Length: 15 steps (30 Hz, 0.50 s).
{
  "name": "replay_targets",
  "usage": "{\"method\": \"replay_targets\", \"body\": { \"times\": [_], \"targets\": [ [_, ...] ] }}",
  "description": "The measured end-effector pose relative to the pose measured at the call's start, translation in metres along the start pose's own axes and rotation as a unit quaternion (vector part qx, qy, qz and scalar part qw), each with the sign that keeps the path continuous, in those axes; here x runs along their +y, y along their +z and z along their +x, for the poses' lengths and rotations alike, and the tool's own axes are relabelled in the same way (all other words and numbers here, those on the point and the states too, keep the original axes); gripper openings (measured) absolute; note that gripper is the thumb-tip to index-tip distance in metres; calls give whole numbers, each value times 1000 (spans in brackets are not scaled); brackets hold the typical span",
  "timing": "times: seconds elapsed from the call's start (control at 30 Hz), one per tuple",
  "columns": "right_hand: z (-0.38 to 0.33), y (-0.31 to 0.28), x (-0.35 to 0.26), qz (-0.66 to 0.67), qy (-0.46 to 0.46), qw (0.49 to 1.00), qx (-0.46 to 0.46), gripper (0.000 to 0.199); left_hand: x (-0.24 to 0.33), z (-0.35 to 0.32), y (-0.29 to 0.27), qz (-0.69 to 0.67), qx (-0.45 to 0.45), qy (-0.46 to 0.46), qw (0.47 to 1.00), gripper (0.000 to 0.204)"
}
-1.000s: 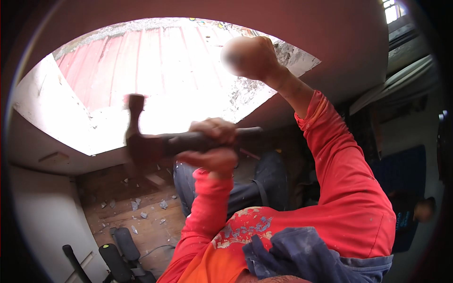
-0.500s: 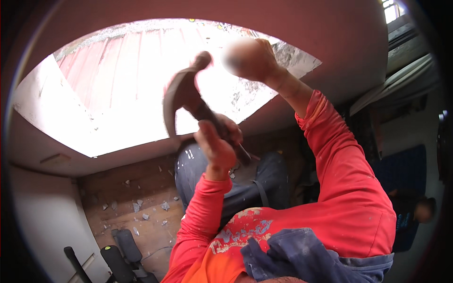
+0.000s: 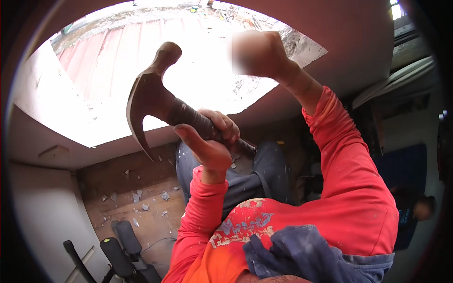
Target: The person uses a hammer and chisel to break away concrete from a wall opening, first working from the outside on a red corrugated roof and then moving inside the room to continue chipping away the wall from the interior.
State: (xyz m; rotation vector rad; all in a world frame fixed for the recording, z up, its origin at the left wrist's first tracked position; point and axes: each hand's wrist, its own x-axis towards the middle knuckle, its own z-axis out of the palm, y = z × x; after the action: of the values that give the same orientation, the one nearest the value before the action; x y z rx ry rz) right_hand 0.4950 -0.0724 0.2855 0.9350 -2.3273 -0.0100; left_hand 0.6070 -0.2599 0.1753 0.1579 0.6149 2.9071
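My left hand (image 3: 214, 148) is wrapped round the dark handle of a claw hammer (image 3: 177, 107), thumb lying along it. The hammer is raised in front of my chest and tilted, its head to the upper left and its curved claw hanging downward. Farther off to the right, my right hand (image 3: 271, 54) is closed like a fist at the edge of a bright wall opening (image 3: 198, 89). A blur covers its front, so whatever it holds cannot be made out. The hammer head is well apart from that hand.
Grey chips (image 3: 165, 195) are scattered over the wooden floor (image 3: 122, 181). Black padded equipment (image 3: 118, 254) stands at the lower left beside a white panel (image 3: 45, 203). Beyond the opening lies a red ribbed roof (image 3: 111, 61). Another person (image 3: 415, 210) is at the far right.
The hammer has swung left and toward me, its head looking larger and its handle lying flatter. My right hand has shifted only slightly right in the picture, still closed.
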Motion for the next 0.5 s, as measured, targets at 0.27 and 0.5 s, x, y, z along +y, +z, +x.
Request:
{"method": "replay_targets", "body": {
  "times": [0.27,0.5],
  "targets": [
    [0,-13,20,-33,18,999,33,14,9,-9,13,-1,-9,78,997,88],
    [3,-17,16,-11,29,999,37,12,-56,4,22,140,-50,51,988,73]
  ]
}}
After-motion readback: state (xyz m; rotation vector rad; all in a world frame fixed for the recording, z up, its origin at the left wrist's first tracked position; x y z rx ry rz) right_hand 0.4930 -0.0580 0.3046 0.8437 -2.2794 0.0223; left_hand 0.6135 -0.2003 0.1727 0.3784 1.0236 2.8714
